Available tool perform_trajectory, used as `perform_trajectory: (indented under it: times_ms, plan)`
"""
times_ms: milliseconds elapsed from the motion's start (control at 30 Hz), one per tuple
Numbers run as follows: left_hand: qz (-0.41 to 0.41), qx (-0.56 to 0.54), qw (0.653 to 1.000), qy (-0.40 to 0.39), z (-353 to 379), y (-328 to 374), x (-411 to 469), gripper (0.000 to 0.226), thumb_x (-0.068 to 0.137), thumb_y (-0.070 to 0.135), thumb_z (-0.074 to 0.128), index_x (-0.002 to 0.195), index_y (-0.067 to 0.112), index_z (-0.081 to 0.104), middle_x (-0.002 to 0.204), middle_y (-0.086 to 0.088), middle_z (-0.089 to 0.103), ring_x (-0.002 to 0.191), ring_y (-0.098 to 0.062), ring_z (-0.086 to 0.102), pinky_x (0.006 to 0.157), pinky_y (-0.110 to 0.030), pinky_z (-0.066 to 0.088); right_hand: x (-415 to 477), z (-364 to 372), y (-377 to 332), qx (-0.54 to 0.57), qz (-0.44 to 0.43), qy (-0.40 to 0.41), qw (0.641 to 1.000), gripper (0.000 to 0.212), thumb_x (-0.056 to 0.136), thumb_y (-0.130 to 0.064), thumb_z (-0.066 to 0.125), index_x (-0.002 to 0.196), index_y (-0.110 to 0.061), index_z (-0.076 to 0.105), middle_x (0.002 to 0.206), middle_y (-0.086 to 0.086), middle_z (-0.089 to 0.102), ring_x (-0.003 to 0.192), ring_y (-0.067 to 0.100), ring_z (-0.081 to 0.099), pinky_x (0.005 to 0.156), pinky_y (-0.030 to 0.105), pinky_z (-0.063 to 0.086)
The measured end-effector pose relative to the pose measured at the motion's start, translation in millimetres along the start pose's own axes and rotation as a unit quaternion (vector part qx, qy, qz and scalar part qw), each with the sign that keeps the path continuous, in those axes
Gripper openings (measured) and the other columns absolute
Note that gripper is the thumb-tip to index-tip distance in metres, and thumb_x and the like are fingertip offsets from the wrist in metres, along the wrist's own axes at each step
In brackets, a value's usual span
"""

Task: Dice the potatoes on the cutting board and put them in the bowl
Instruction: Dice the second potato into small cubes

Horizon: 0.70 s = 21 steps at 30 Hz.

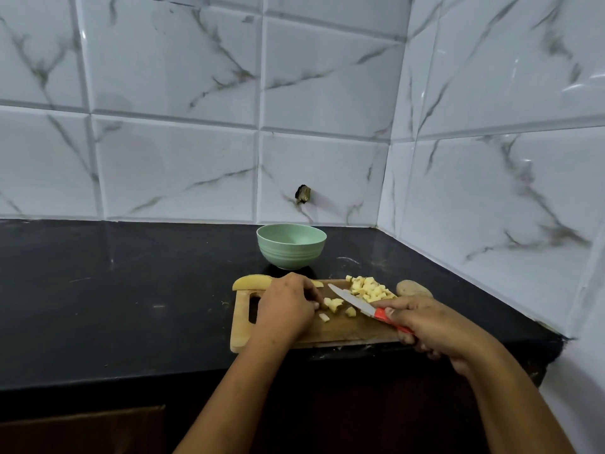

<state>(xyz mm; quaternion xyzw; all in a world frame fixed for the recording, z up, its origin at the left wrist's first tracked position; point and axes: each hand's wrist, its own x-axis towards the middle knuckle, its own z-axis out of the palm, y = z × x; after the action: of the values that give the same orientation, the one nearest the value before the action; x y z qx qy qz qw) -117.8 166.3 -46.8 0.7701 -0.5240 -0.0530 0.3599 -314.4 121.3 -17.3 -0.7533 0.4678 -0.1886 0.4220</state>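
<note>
On the cutting board (240, 322), far right corner: one heap of diced potato (370, 288), pale yellow, small uneven cubes. At the board's middle: a part-cut piece (334, 304) of the same yellow, with two loose cubes (351, 311) just beside it toward the near edge. Over the board's far left corner: a peeled potato half (252, 281), smooth and curved. Just off the board's right end: one whole potato (414, 289), brown, unpeeled. Beyond the board's far edge: a green bowl (291, 247), upright, apart from the board. My left hand (284, 309) lies knuckles-up over the board's middle, fingers curled, tips pinching the part-cut piece. My right hand (435, 326), at the board's near right corner, is clenched round the red handle of the knife (353, 299), whose blade slants toward the part-cut piece, tip pointing to the far edge.
</note>
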Motion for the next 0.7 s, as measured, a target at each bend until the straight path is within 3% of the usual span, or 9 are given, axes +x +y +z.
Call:
perform_trajectory:
  times_ms: [233,400,467,533,700]
  plan:
    - [-0.031,-0.132,0.986,0.101,-1.5,-9.7,-3.0,0.028,0.091,0.006,0.056,0.085,0.031,0.066,0.1,0.01,0.062,0.087,-0.002,0.052,0.074,-0.016,0.039,-10.3,24.4,-3.0,-0.089,-0.111,0.067,0.988,0.031,0.101,-0.029,0.045,0.126,-0.041,0.058,0.059,-0.013,0.051,0.047,0.002,0.042,0.048,0.018,0.034]
    - [-0.042,-0.132,0.98,0.14,-2.6,-7.7,-7.8,0.033,0.09,0.0,0.05,0.098,0.027,0.068,0.095,0.013,0.053,0.077,-0.01,0.051,0.056,-0.015,0.035,-20.8,51.0,-3.4,-0.238,-0.145,0.085,0.956,0.034,0.101,-0.039,0.04,0.131,-0.048,0.049,0.081,-0.016,0.059,0.053,0.001,0.044,0.049,0.017,0.031]
    - [-0.048,-0.125,0.981,0.14,-2.8,-7.6,-8.2,0.033,0.091,0.001,0.048,0.098,0.027,0.068,0.092,0.013,0.051,0.073,-0.01,0.049,0.054,-0.015,0.034,-17.5,45.6,-0.4,-0.265,-0.132,0.117,0.948,0.034,0.101,-0.039,0.037,0.132,-0.046,0.049,0.084,-0.014,0.06,0.058,0.002,0.049,0.051,0.02,0.037]
    - [-0.045,-0.115,0.983,0.137,-1.7,-7.2,-8.7,0.03,0.092,0.005,0.05,0.097,0.028,0.068,0.092,0.011,0.057,0.07,-0.008,0.05,0.056,-0.018,0.036,-14.4,35.2,3.5,-0.266,-0.108,0.137,0.948,0.035,0.101,-0.038,0.037,0.133,-0.044,0.049,0.09,-0.013,0.061,0.066,0.003,0.053,0.058,0.024,0.045]
    - [-0.042,-0.077,0.988,0.125,0.9,-4.8,-10.9,0.024,0.092,0.013,0.052,0.095,0.031,0.068,0.086,0.016,0.056,0.085,-0.012,0.057,0.079,-0.03,0.048,-14.7,20.3,8.1,-0.259,-0.089,0.209,0.939,0.038,0.102,-0.036,0.036,0.138,-0.044,0.045,0.101,-0.008,0.06,0.071,0.005,0.056,0.06,0.022,0.045]
